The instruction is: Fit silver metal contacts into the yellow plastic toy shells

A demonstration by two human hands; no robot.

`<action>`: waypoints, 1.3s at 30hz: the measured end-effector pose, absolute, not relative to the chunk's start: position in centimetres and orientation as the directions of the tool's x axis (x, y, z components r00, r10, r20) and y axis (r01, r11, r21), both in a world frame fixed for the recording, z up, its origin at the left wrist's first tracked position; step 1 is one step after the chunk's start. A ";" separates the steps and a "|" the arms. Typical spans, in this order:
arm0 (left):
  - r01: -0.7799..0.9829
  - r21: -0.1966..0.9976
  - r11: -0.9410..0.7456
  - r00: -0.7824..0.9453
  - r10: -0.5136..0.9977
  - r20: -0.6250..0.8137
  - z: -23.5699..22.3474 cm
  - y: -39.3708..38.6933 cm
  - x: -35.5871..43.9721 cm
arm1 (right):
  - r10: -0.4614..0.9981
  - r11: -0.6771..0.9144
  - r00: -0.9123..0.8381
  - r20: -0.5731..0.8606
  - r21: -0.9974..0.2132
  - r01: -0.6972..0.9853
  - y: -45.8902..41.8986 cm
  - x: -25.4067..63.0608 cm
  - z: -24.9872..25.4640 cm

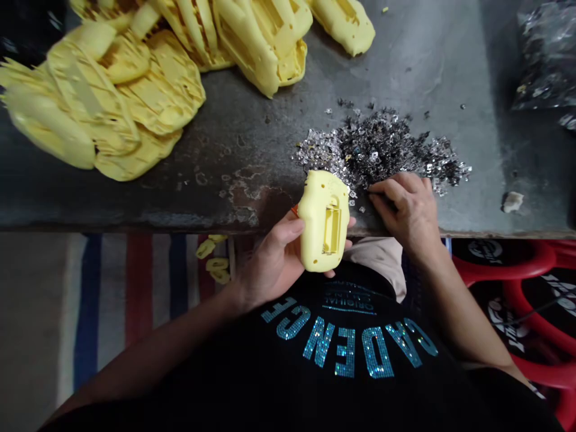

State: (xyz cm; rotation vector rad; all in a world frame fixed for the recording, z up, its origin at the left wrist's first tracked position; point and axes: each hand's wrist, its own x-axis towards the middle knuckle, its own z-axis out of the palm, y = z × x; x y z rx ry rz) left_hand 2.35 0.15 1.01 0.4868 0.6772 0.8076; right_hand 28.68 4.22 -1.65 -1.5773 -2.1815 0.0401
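Observation:
My left hand (281, 252) is wrapped round a yellow plastic housing (315, 231), holding it just off the table's front edge. A rectangular battery recess faces up on the housing, with small screw holes near its corners. At the near side of a heap of small metal clips (382, 147), my right hand (407, 207) has thumb and forefinger closed in a pinch on the tabletop. Whatever lies between those fingertips is too small to make out. A few loose clips lie between the two hands.
Yellow plastic shells (108, 102) are piled at the back left of the grey metal table (234, 132). A clear bag of metal parts (546, 57) lies at the far right, near a whitish lump (513, 202). Red-rimmed black items (504, 270) stand below the table's right side.

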 end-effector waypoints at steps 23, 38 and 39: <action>-0.423 0.624 0.657 0.576 0.727 -0.375 0.9 0.0 2.5 | 0.947 0.298 -0.220 0.233 -0.382 0.875 1.2 34.0 0.8; -0.392 0.479 0.785 0.748 0.575 -0.332 0.4 0.5 3.4 | 0.887 0.462 -0.291 0.359 -0.682 0.566 1.0 30.5 3.5; -0.388 0.476 0.789 0.757 0.568 -0.323 0.4 0.5 3.4 | 0.874 0.485 -0.310 0.375 -0.711 0.509 0.9 29.9 4.0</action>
